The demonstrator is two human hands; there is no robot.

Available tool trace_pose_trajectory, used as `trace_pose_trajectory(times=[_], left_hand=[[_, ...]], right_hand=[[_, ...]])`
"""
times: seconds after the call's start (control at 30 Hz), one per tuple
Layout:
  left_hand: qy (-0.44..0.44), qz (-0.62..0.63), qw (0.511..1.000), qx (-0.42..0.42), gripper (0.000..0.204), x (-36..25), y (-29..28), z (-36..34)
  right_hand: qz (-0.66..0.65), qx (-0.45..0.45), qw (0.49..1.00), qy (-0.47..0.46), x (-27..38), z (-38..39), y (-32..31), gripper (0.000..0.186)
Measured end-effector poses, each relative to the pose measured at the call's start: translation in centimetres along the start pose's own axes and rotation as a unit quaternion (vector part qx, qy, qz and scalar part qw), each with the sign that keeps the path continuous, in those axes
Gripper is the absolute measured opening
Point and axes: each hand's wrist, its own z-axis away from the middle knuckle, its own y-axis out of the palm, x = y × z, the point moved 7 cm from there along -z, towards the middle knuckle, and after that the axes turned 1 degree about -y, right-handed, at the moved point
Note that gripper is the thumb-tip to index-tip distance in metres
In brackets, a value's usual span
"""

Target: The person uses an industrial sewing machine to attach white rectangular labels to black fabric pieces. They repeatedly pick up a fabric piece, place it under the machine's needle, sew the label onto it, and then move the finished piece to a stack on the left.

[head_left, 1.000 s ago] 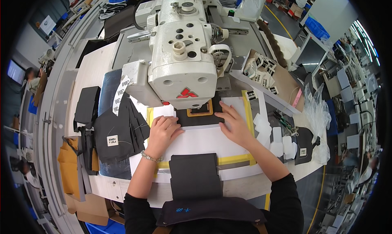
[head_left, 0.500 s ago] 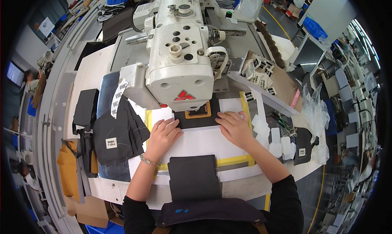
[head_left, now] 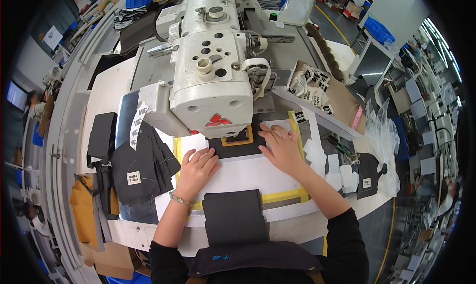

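Observation:
Under the head of a white industrial sewing machine [head_left: 210, 98] lies a black fabric piece [head_left: 238, 150], with an orange-edged clamp frame [head_left: 237, 136] on it. My left hand [head_left: 197, 170] rests at the piece's left edge, fingers stretched out over the white sheet [head_left: 233, 172]. On the other side my right hand [head_left: 280, 147] lies with its fingers spread by the piece's right edge. Neither hand grips anything. Yellow tape [head_left: 285, 195] borders the white sheet. Nearer to me, a stack of black fabric pieces [head_left: 234, 217] lies at the table's front edge.
Black pieces [head_left: 148, 160], one with a pale label, fan out at left beside a strip of white stickers [head_left: 137, 127]. At right stand a cardboard tray of labels [head_left: 342, 103], white pads [head_left: 342, 177], snips [head_left: 342, 147], a labelled black piece [head_left: 368, 170] and clear plastic bags [head_left: 384, 145].
My right fingers have shifted slightly left and farther up along the black piece's edge. My left hand stays nearly in place. The whole view has tilted a little.

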Motion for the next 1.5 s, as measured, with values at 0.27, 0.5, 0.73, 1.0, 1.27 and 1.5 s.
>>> trace_pose_trajectory(times=[0.27, 0.5, 0.73, 1.0, 1.27, 1.5], left_hand=[[-0.005, 0.000, 1.000, -0.005, 0.020, 0.0, -0.2, 0.0], [0.002, -0.001, 1.000, -0.007, 0.019, -0.1, -0.2, -0.1], [0.007, -0.014, 1.000, -0.011, 0.017, -0.2, -0.4, -0.1], [-0.019, 0.032, 0.999, -0.006, 0.018, 0.3, -0.3, 0.0], [-0.016, 0.041, 0.999, -0.002, 0.018, 0.2, -0.3, -0.1], [-0.025, 0.043, 0.999, 0.007, 0.017, 0.3, -0.3, -0.2]], right_hand=[[0.031, -0.009, 0.999, -0.036, 0.0, 0.2, 0.1, 0.033], [0.068, -0.038, 0.993, -0.092, 2.0, 3.0, -0.6, 0.031], [-0.020, -0.017, 0.998, -0.057, 2.1, 3.4, -1.1, 0.031], [-0.210, -0.023, 0.975, 0.060, -0.6, 2.8, -0.7, 0.030], [-0.176, -0.024, 0.984, 0.018, 0.1, 3.1, -0.5, 0.030], [-0.199, -0.037, 0.979, 0.029, 0.0, 3.2, -0.7, 0.032]])
